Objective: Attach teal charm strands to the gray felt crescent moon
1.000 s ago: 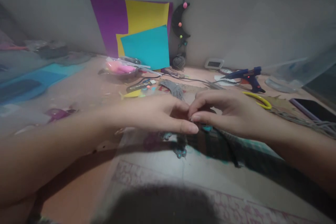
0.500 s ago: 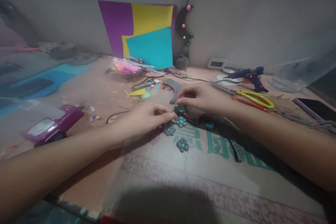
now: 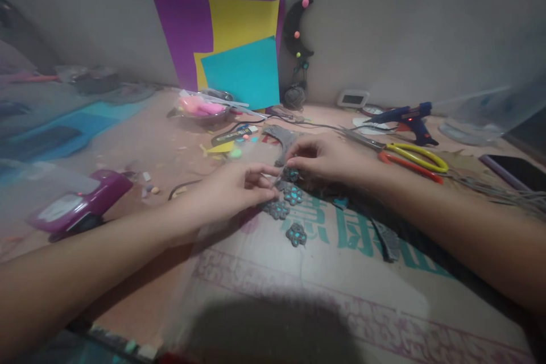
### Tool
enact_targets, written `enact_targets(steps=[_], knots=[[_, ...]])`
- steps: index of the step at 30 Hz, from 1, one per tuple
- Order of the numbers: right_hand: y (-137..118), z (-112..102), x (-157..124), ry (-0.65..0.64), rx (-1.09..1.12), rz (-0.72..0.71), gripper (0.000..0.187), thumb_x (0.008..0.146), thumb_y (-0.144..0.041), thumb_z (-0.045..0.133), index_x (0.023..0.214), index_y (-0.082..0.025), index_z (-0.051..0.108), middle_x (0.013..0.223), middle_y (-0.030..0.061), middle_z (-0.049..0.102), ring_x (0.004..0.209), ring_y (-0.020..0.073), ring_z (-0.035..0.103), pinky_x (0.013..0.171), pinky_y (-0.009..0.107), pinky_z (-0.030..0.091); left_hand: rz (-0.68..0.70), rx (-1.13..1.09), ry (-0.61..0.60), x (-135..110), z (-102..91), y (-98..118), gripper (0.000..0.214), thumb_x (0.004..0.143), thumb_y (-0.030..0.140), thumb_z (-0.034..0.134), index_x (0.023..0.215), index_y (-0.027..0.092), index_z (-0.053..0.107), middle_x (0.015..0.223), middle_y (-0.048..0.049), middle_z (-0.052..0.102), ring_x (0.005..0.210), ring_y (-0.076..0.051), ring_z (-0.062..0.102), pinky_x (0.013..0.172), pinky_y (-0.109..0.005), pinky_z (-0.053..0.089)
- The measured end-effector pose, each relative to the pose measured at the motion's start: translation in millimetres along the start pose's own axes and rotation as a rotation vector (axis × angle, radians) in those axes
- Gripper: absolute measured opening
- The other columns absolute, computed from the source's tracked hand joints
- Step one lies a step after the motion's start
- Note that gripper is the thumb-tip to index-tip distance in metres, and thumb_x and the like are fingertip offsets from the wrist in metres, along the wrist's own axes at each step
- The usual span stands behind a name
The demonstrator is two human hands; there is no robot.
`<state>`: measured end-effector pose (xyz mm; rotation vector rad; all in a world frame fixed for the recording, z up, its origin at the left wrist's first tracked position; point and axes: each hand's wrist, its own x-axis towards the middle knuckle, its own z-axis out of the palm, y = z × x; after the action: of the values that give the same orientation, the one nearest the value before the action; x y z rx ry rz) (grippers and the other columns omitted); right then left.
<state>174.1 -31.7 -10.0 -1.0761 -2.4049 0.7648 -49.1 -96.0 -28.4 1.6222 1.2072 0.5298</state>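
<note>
Nearest: loose flower [image 3: 296,235], grey, lobed, teal insets, no clear long axis. Beyond: second flower [image 3: 279,210], third flower [image 3: 293,194]. Then top flower [image 3: 292,174], right hand [image 3: 326,153] nearer; its thumb and finger seem to pinch the edge. Left hand [image 3: 232,187] just leftward, fingers part-curled, hold unclear. Farther: steel-bladed scissors [image 3: 383,150], smooth paper sheets [image 3: 243,77].

Near sheet [image 3: 354,278] leaves room; grey pieces [image 3: 296,235] crowd the hands [image 3: 327,156].
</note>
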Motion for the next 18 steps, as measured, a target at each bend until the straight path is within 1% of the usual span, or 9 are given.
enact_targets(steps=[3,7,9,11,13,16,18], knots=[[1,-2,0,-0.006,0.019,0.01,0.023,0.086,-0.038,0.063,0.087,-0.016,0.071,0.073,0.0008,0.066,0.063,0.0125,0.055,0.062,0.026,0.04,0.042,0.083,0.007,-1,-2.4,0,0.044,0.085,0.039,0.068,0.125,0.022,0.064,0.094,-0.0031,0.074,0.086,-0.02,0.07,0.075,-0.032,0.052],[4,-6,2,0.0,0.073,-0.092,0.023,0.084,-0.038,0.065,0.084,-0.015,0.07,0.079,0.0037,0.069,0.075,0.0164,0.06,0.071,0.029,0.043,0.025,-0.025,0.044,0,3.8,3,0.042,0.083,0.036,0.07,0.122,0.02,0.064,0.095,-0.0036,0.071,0.079,-0.018,0.07,0.069,-0.03,0.053],[5,-8,1,-0.009,0.086,-0.117,0.023,0.083,-0.038,0.065,0.085,-0.016,0.07,0.082,0.0042,0.07,0.077,0.0171,0.06,0.073,0.029,0.044,0.035,-0.003,0.057,0,8.6,4,0.039,0.084,0.034,0.069,0.121,0.021,0.064,0.095,-0.0029,0.071,0.081,-0.017,0.07,0.071,-0.03,0.053],[4,-9,-1,-0.038,0.064,-0.075,0.021,0.084,-0.036,0.064,0.086,-0.016,0.069,0.079,0.0032,0.068,0.073,0.0157,0.059,0.069,0.028,0.043,0.071,0.065,0.058,-1,12.5,4,0.037,0.085,0.033,0.068,0.12,0.022,0.065,0.093,-0.0015,0.071,0.084,-0.017,0.069,0.076,-0.03,0.053],[1,-9,-3,-0.07,0.025,-0.017,0.02,0.085,-0.034,0.063,0.087,-0.015,0.069,0.074,0.0016,0.066,0.067,0.0139,0.056,0.064,0.027,0.04,0.114,0.148,0.061,-3,15.0,4,0.038,0.086,0.031,0.066,0.123,0.023,0.063,0.091,-0.0009,0.071,0.085,-0.017,0.068,0.077,-0.03,0.052],[-3,-7,-4,-0.076,-0.002,0.028,0.019,0.087,-0.033,0.062,0.088,-0.015,0.07,0.07,0.0004,0.064,0.063,0.0129,0.054,0.062,0.027,0.039,0.172,0.295,0.134,-8,16.4,5,0.043,0.087,0.029,0.065,0.129,0.023,0.058,0.096,-0.0022,0.07,0.087,-0.019,0.066,0.075,-0.031,0.051],[-2,-3,-1,-0.056,-0.009,0.022,0.019,0.087,-0.033,0.062,0.087,-0.016,0.07,0.071,0.0008,0.065,0.064,0.0133,0.055,0.062,0.027,0.039,0.186,0.379,0.183,-10,16.6,6,0.04,0.087,0.032,0.066,0.125,0.022,0.058,0.096,-0.0025,0.068,0.087,-0.019,0.065,0.074,-0.031,0.049]])
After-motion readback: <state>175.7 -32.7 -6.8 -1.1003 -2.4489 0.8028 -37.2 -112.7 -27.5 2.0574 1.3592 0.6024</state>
